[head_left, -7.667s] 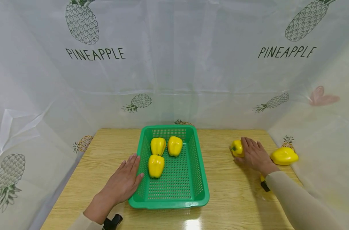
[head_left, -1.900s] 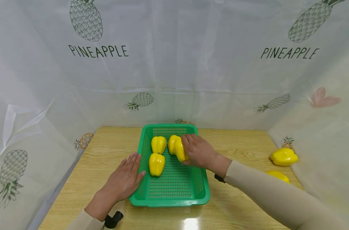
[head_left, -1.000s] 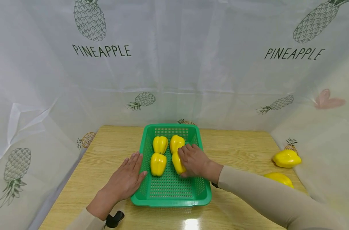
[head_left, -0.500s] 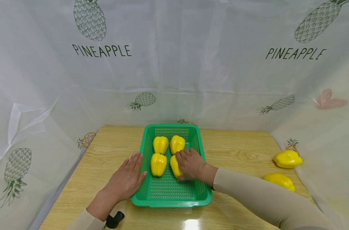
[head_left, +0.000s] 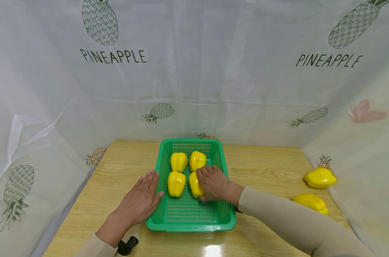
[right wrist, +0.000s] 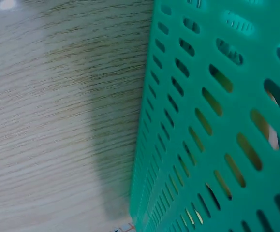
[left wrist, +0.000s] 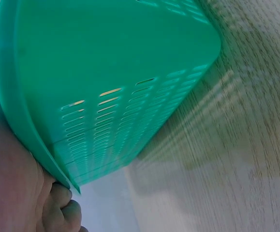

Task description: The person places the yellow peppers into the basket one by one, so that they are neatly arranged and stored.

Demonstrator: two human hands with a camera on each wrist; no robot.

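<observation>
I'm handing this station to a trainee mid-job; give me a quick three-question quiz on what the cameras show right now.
1. How many yellow bell peppers lie inside the green basket?
2. True or false: the left hand grips a pepper.
3. Where are the peppers still outside the basket? A) left of it B) on the table's right side C) behind it

Key:
1. Four; the right hand grips the near-right pepper.
2. False; it rests flat against the basket's left wall.
3. B: one pepper by the curtain, another pepper nearer.
</observation>
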